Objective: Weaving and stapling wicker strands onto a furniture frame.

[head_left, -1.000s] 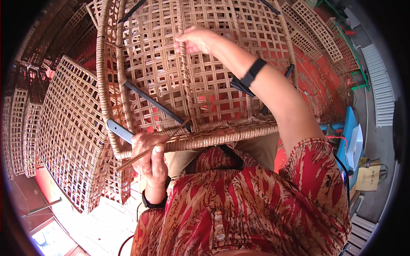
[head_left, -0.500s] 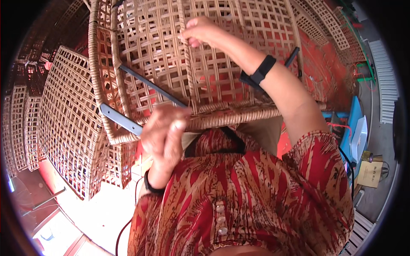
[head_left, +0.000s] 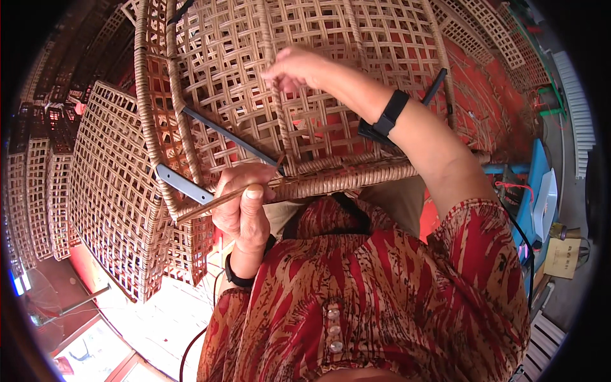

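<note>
A large woven rattan frame [head_left: 318,111] stands tilted before me, with open lattice and cane-wrapped ribs. At its near edge my left hand [head_left: 240,207] is closed round the wrapped rim [head_left: 356,178], thumb pressed on top. A thin strand end sticks up by its fingers. Farther up, my right hand [head_left: 296,69] is at the wrapped rib [head_left: 280,118], fingers curled together and slightly blurred; what they hold, if anything, is hidden. A grey metal strip with holes [head_left: 184,183] lies across the left corner, and a dark flat bar [head_left: 232,137] crosses the lattice beside the left hand.
Another woven rattan panel [head_left: 111,184] stands at the left, with more stacked behind it. A second dark bar [head_left: 435,86] is at the frame's right side. Loose cane scraps [head_left: 484,121] litter the red floor. A blue board [head_left: 536,184] and a yellowish box [head_left: 562,258] are at the right.
My right hand has moved a little down, toward me, along the rib. The left hand, blurred before, now rests with its thumb on the rim. The frame has shifted slightly in view.
</note>
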{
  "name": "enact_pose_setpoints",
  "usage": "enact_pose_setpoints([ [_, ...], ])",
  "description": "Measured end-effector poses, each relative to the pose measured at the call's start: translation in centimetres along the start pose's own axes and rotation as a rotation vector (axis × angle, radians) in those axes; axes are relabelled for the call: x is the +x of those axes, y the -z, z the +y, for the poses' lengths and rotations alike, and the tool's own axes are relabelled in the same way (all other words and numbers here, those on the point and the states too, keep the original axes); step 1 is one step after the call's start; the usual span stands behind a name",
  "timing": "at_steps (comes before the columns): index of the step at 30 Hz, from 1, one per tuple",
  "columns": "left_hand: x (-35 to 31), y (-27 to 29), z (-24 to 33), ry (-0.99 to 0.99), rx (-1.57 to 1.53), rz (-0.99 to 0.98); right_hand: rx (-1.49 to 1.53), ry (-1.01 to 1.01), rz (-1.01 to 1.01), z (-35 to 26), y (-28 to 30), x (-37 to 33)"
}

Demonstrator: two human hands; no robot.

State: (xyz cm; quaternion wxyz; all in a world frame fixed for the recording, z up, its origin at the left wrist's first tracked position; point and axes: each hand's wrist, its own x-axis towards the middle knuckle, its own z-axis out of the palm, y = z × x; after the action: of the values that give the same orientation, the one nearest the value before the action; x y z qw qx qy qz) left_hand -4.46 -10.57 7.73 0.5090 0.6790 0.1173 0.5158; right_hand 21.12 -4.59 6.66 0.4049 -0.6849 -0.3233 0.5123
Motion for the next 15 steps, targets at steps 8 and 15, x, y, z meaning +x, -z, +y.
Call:
enact_pose_setpoints([
  [8, 0.2, -0.3, -0.3, -0.059, 0.079, 0.033, 0.102, 0.041, -0.024, 0.5, 0.5, 0.4],
  [15, 0.2, -0.1, -0.6, -0.021, 0.094, 0.051, -0.163, -0.288, -0.44, 3.5, -3.0, -4.5],
])
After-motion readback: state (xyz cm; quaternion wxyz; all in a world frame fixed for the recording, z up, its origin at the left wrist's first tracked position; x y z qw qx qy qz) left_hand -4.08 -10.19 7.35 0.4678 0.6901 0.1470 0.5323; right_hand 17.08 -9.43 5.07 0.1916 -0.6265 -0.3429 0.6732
